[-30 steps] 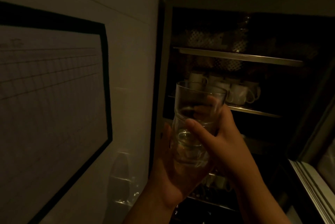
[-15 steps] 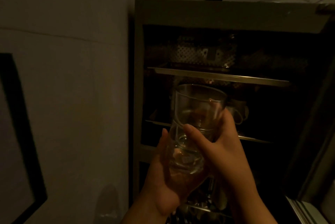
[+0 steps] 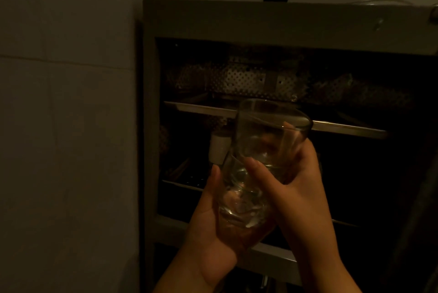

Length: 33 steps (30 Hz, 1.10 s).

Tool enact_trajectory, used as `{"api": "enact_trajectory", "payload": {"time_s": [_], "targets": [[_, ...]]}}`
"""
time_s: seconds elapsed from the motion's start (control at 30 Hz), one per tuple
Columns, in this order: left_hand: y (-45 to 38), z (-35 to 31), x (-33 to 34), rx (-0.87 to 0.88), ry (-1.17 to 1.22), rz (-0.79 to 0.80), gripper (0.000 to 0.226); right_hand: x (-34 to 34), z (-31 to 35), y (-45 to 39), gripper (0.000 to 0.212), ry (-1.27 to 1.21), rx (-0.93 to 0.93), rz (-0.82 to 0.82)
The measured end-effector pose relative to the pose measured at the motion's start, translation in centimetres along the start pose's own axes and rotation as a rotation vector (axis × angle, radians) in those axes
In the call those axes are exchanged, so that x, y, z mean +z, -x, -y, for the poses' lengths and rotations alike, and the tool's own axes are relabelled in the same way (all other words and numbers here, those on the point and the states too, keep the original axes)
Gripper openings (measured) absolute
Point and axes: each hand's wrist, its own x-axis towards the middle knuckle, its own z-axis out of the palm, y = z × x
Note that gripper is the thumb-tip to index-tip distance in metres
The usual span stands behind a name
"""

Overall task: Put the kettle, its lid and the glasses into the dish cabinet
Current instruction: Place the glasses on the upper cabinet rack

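Note:
Clear stacked glasses (image 3: 263, 150) are held upright in front of the open dish cabinet (image 3: 213, 17). My left hand (image 3: 208, 226) cups the bottom of the stack from the left, fingers curled round it. My right hand (image 3: 294, 181) grips the upper part from the right, thumb across the front. The rim of the top glass reaches the level of the upper metal shelf (image 3: 203, 109). The scene is very dim. No kettle or lid is visible.
A white mug (image 3: 219, 148) stands on the middle shelf (image 3: 180, 183) just left of the glasses. A perforated metal panel (image 3: 239, 78) lines the back above the upper shelf. A plain wall (image 3: 66, 126) flanks the cabinet's left side.
My view has tilted up and right, so the wall board has left the frame. The glasses have risen with both hands to the upper shelf level.

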Motion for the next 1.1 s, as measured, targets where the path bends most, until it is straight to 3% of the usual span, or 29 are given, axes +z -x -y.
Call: {"api": "enact_trajectory", "payload": {"time_s": [0.33, 0.63, 0.77, 0.93, 1.1], "targets": [[-2.8, 0.5, -0.9, -0.031, 0.031, 0.011, 0.072, -0.8, -0.9, -2.1, 0.081, 0.038, -0.073, -0.128], [-3.7, -0.3, -0.4, -0.079, -0.064, 0.072, 0.077, -0.8, 0.0, -3.8, 0.058, 0.019, -0.119, -0.249], [-3.9, -0.9, -0.4, -0.082, -0.070, 0.075, 0.085, -1.3, 0.0, -4.6, 0.081, 0.024, -0.156, -0.352], [-4.3, -1.6, -0.5, -0.089, 0.041, 0.069, 0.074, -2.0, -0.4, -5.9, 0.092, -0.120, -0.023, -0.374], [-4.7, -2.3, 0.2, -0.105, 0.152, 0.037, 0.076, -3.2, -0.1, -7.4, 0.073, -0.372, 0.140, -0.361]]}}
